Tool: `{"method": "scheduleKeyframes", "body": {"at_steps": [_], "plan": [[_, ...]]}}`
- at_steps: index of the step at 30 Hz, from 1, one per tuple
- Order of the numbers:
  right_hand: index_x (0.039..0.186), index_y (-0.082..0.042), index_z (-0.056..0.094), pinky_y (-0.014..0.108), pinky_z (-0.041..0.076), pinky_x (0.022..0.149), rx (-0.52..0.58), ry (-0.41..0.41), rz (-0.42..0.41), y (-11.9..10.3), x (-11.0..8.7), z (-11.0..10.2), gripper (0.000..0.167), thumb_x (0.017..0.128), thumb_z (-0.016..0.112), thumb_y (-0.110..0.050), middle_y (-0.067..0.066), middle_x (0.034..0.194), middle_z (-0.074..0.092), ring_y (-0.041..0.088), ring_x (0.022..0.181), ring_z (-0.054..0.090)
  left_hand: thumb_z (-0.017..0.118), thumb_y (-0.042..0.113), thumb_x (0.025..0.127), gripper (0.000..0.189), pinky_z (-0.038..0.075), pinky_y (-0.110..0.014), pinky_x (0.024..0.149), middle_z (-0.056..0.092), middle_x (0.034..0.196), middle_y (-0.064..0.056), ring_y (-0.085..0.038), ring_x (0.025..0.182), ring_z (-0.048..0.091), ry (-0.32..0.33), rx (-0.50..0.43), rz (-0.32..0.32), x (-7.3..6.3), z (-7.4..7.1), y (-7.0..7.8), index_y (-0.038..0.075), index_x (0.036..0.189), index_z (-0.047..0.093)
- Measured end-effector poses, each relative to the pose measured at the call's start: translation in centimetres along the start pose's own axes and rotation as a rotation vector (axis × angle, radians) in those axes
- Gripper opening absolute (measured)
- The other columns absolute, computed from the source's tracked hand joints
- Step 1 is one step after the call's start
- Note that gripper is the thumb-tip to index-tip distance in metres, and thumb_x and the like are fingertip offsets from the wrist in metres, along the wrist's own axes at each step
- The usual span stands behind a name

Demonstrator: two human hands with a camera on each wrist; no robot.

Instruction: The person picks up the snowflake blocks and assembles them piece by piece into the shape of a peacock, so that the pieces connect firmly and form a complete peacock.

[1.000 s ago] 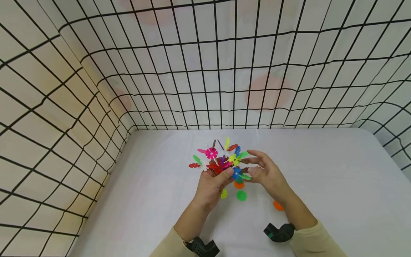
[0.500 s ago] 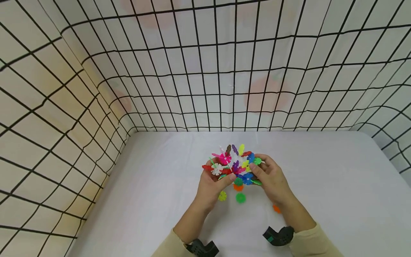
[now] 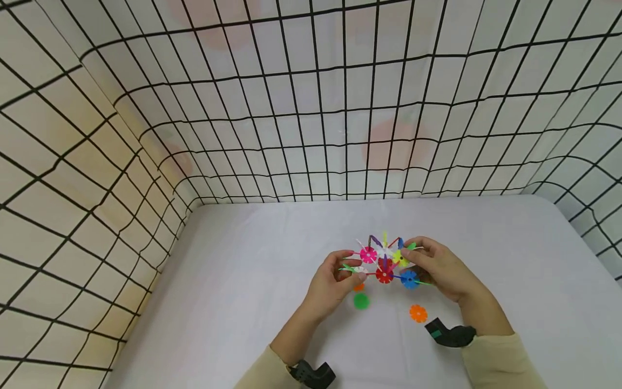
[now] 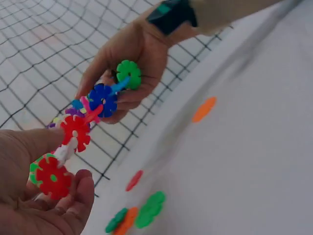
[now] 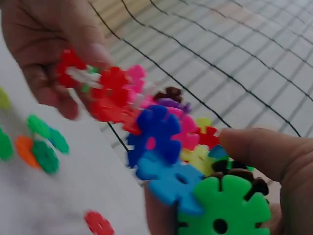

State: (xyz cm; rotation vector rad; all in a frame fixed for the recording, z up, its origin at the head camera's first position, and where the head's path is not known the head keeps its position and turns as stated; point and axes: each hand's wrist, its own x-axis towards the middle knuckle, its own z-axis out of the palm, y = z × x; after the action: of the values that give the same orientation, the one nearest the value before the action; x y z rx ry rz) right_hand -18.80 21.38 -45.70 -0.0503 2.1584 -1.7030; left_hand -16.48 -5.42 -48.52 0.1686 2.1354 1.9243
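Note:
Several interlocking snowflake discs joined into a colourful construction (image 3: 384,274) are held up above the table between both hands. My left hand (image 3: 332,281) pinches its left end, with the thumb beside a red disc (image 4: 53,177) in the left wrist view. At the right end, my right hand (image 3: 444,267) grips the construction between thumb and fingers. Close to the right palm are a green disc (image 5: 225,208) and a light blue one (image 5: 173,178). A dark blue disc (image 4: 102,100) sits between the hands. Some joined discs at the back are hidden behind others.
Loose discs lie on the white table (image 3: 243,281): an orange one (image 3: 418,313) near the right forearm, a green one (image 3: 362,301) below the construction, and a red one (image 4: 134,180). Black netting (image 3: 345,135) over pale cloth rises behind and at the sides.
Both hands have moved right with the disc construction, and they now stand farther apart. The construction has turned. My right hand went from spread fingers at its side to gripping it.

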Motion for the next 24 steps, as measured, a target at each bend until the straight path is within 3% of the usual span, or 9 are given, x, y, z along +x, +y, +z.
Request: {"method": "scheduleKeyframes", "body": {"at_steps": [5,8,10,13,16,21,24], "plan": [[0.134,0.001,0.049,0.028,0.058,0.075,-0.07,0.012,0.04,1.5,0.0,-2.4,0.053,0.103,0.06,-0.041,0.005,0.099,0.066,0.02,0.089,0.067,0.083,0.021,0.086,0.064,0.058,-0.022,0.073,0.061,0.117,-0.003,-0.008,0.094,0.065,-0.058,0.168,0.002,0.4,1.9,-0.5,0.011,0.142,0.055],[0.135,0.003,0.051,0.028,0.057,0.078,-0.149,0.061,0.056,2.6,0.0,-3.8,0.057,0.103,0.058,-0.044,0.008,0.105,0.067,0.021,0.094,0.065,0.082,0.019,0.086,0.062,0.059,-0.02,0.075,0.061,0.11,-0.003,-0.005,0.093,0.066,-0.081,0.249,0.018,1.0,3.3,-0.7,0.007,0.141,0.057],[0.137,0.004,0.052,0.032,0.057,0.083,-0.226,0.105,0.079,3.1,-0.2,-4.5,0.063,0.102,0.056,-0.048,0.015,0.114,0.066,0.025,0.102,0.062,0.082,0.019,0.086,0.061,0.058,-0.018,0.077,0.062,0.109,-0.001,-0.004,0.093,0.065,-0.078,0.268,0.012,1.5,4.5,-0.9,0.006,0.14,0.058],[0.142,0.005,0.048,0.049,0.053,0.096,-0.315,0.156,0.131,3.8,-0.6,-5.5,0.073,0.102,0.053,-0.055,0.028,0.132,0.057,0.038,0.117,0.052,0.081,0.021,0.087,0.06,0.058,-0.017,0.079,0.064,0.109,0.001,-0.003,0.093,0.064,-0.062,0.257,-0.007,2.2,6.4,-1.1,0.006,0.14,0.059],[0.145,0.007,0.044,0.067,0.042,0.106,-0.343,0.18,0.163,4.6,-0.9,-6.6,0.079,0.101,0.051,-0.058,0.035,0.143,0.047,0.048,0.127,0.043,0.081,0.02,0.087,0.058,0.057,-0.015,0.08,0.065,0.11,0.001,-0.001,0.092,0.063,-0.036,0.266,-0.003,2.7,7.8,-1.3,0.006,0.139,0.06],[0.146,0.008,0.043,0.071,0.037,0.107,-0.35,0.214,0.19,5.4,-1.2,-7.9,0.082,0.101,0.048,-0.061,0.037,0.144,0.045,0.051,0.129,0.04,0.079,0.02,0.088,0.053,0.055,-0.013,0.079,0.069,0.114,0.001,0.001,0.09,0.063,0.016,0.303,0.023,3.2,9.0,-1.4,0.01,0.137,0.061],[0.145,0.007,0.045,0.072,0.038,0.104,-0.413,0.259,0.224,5.2,-1.5,-8.2,0.084,0.1,0.047,-0.063,0.037,0.144,0.046,0.053,0.129,0.04,0.078,0.021,0.09,0.051,0.055,-0.015,0.081,0.07,0.119,0.0,0.0,0.092,0.064,0.001,0.295,0.019,3.2,9.0,-1.3,0.013,0.137,0.06]]}}
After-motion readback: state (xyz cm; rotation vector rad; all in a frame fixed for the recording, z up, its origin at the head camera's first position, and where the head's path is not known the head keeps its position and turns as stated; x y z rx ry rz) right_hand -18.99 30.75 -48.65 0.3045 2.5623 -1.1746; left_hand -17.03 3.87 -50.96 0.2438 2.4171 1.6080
